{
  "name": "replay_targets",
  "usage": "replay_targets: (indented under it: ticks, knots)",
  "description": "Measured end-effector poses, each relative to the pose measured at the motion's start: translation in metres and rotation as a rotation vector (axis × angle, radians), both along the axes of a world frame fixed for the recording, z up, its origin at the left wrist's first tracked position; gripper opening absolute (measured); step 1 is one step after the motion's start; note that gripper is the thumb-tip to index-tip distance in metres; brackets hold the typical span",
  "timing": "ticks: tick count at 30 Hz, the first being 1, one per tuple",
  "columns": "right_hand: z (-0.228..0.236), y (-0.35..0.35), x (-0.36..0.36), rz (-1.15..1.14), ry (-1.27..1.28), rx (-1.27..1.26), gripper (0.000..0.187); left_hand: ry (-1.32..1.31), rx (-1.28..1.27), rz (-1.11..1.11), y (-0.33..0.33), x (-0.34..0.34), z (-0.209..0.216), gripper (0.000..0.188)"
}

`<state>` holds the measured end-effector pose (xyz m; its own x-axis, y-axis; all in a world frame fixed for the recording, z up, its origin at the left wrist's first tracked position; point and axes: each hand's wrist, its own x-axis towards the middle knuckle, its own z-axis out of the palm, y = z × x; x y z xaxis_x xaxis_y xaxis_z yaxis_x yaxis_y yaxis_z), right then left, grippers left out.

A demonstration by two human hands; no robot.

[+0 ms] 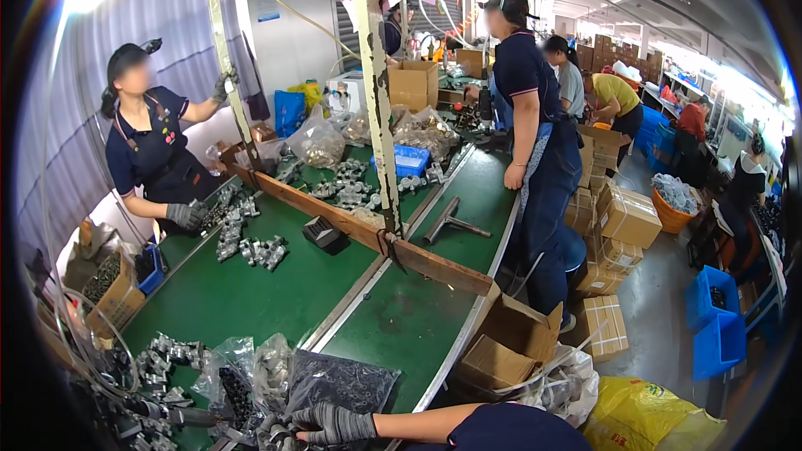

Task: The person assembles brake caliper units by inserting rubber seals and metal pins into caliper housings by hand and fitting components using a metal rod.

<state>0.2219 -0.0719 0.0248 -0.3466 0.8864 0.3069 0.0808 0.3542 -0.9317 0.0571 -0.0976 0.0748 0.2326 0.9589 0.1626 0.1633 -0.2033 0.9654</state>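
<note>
My right hand (338,424), in a grey striped knit glove, reaches in from the lower right. Its fingers are bent and closed at a small grey metal fitting (274,433) by the lower edge, partly hidden. My left hand cannot be made out. Just beyond the glove lies a clear plastic bag (347,380) of small dark parts. Beside it are another clear bag (271,367) and a heap of black parts (236,392). Loose metal fittings (171,355) pile up at the left, near a dark tool (180,416).
The green bench (251,301) is crossed by a wooden board (342,221) and a post (376,92). Across it, a gloved co-worker (146,134) handles fittings; another person (535,117) stands at the right. A T-shaped metal tool (451,224) lies near an open carton (510,338).
</note>
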Motion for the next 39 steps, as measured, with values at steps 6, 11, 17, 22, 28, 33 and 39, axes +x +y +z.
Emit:
replay_targets:
  ticks: [6, 11, 17, 22, 28, 33, 39]
  knots:
    - [-0.010, 0.007, 0.001, 0.018, -0.044, -0.069, 0.024, -0.316, -0.198, 0.048, -0.009, 0.014, 0.014, 0.036]
    - [0.000, 0.001, 0.006, -0.024, -0.053, -0.009, 0.021, -0.343, -0.287, -0.009, -0.003, 0.007, 0.000, 0.049]
    - [-0.008, 0.004, -0.002, 0.039, -0.448, 0.090, 0.029, -0.066, -0.269, 0.028, -0.005, 0.004, 0.008, 0.046]
    - [0.021, 0.002, 0.009, 0.037, 0.215, -0.222, 0.021, -0.390, -0.222, 0.006, 0.035, -0.003, -0.020, 0.014]
    - [-0.007, -0.011, -0.022, -0.113, 0.279, -0.101, 0.038, -0.956, -0.388, -0.054, 0.037, -0.006, -0.016, 0.055]
    - [0.017, -0.009, -0.033, 0.122, 0.313, -0.444, 0.033, -0.981, -0.464, 0.062, 0.024, -0.020, -0.016, 0.062]
    - [0.007, -0.007, -0.046, -0.001, 0.064, -0.187, 0.030, -0.940, -0.466, 0.073, 0.025, -0.038, -0.027, 0.070]
